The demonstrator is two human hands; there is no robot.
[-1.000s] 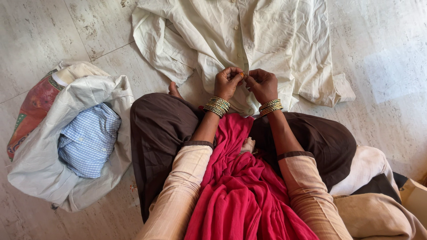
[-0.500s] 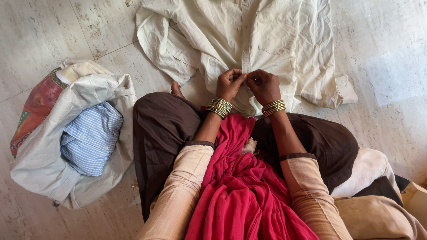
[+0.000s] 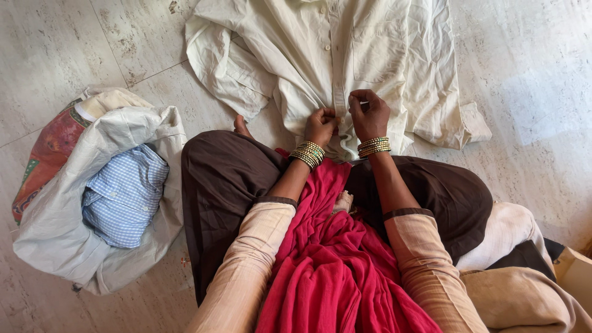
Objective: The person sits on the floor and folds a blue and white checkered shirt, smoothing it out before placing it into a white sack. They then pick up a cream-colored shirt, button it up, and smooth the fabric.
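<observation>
Floor (image 3: 111,43): pale stone-look tiles, cream and grey mottling, thin dark grout lines running diagonally at upper left. Small dark chips near the top edge. Light: soft daylight, with a brighter patch (image 3: 542,105) on the tiles at right. Corner of a tan cardboard box (image 3: 576,274) at the lower right edge. No walls, windows or furniture in view.

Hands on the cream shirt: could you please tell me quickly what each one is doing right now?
Left hand: closed, pinching the button strip of the cream cotton shirt.
Right hand: closed, pinching the same strip.
</observation>
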